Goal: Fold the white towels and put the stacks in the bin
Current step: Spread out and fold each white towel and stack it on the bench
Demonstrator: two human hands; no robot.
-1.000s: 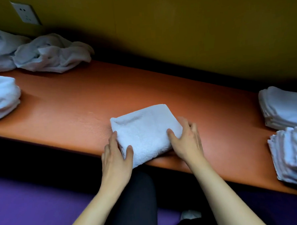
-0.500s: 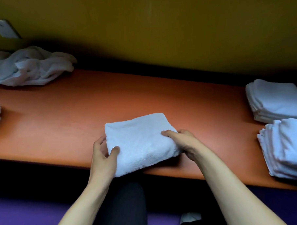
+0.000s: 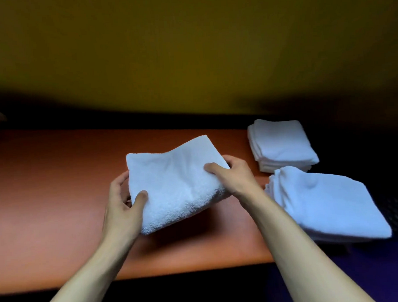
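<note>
In the middle of the frame both hands hold one folded white towel (image 3: pixel 174 181) above the orange worktop (image 3: pixel 58 191). The left hand (image 3: pixel 124 206) grips its left edge, the right hand (image 3: pixel 234 176) its right edge, fingers curled around it. Two stacks of folded towels, the far stack (image 3: pixel 282 145) and the near stack (image 3: pixel 328 202), lie at the right.

A long orange smooth-topped table (image 3: pixel 59 202) is set against a mustard-yellow wall (image 3: pixel 189 48); purple flooring (image 3: pixel 381 268) is seen below.

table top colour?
Orange-brown, plain, no pattern: the table. Head view, the only one.
</note>
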